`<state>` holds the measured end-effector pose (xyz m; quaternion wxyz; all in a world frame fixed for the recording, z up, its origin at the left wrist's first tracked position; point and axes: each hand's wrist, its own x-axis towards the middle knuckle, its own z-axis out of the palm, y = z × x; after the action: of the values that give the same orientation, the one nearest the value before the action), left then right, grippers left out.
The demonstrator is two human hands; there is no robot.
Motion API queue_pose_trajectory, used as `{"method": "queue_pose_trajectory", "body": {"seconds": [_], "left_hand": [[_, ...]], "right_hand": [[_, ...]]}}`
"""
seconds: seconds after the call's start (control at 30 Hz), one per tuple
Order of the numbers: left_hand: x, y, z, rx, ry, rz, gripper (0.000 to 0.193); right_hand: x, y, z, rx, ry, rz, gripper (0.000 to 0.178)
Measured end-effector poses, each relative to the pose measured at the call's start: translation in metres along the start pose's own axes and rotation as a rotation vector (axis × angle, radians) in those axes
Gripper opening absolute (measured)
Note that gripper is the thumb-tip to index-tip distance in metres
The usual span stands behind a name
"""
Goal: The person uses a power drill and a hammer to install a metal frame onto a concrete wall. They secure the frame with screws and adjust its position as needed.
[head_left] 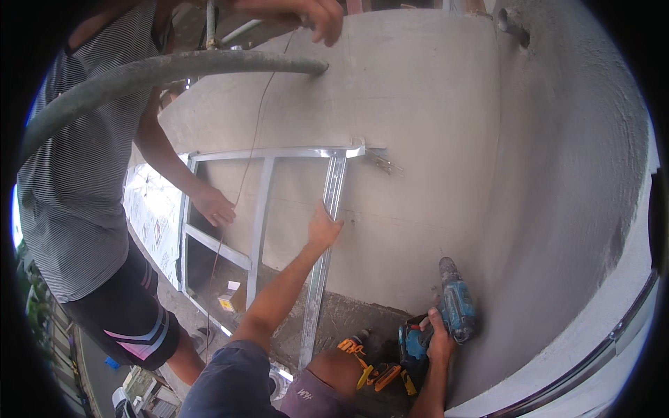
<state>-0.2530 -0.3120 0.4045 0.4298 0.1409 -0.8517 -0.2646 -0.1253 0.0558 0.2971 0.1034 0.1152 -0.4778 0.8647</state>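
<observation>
My left hand [325, 228] is closed around a silver metal channel [337, 174], the right-hand upright of a light metal frame [259, 202] against the grey wall. In my right hand [438, 337] is a teal-and-black cordless drill [457, 304], gripped by its handle. Its nose points up and away, close to the wall; whether a bit is fitted is hard to make out. A co-worker in a striped sleeveless top [97, 188] stands at the left. One of that person's hands [214, 205] hangs near the frame, apart from it, and the other hand [324, 21] is raised at the top.
A thick grey pipe [174, 67] crosses the upper left. A thin cord [252, 150] hangs before the frame. Yellow-and-black hand tools [387, 376] lie below, near an orange-yellow tool [352, 343]. A small yellow-and-white box [232, 298] sits behind the frame. A rough plastered wall [557, 209] curves along the right.
</observation>
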Motion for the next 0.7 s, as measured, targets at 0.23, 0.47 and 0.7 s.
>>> {"method": "queue_pose_trajectory", "body": {"seconds": [0.23,0.47,0.7], "left_hand": [[-0.001,-0.007,0.005,-0.090,-0.037,-0.092,0.064],[-0.019,0.007,-0.006,-0.180,0.041,-0.049,0.065],[-0.051,-0.021,0.007,-0.152,-0.060,-0.136,0.069]], "right_hand": [[-0.003,-0.007,0.015,-0.082,0.051,0.014,0.045],[0.000,-0.033,0.036,-0.270,-0.084,-0.069,0.047],[0.001,-0.062,0.053,-0.358,-0.101,0.070,0.063]]}}
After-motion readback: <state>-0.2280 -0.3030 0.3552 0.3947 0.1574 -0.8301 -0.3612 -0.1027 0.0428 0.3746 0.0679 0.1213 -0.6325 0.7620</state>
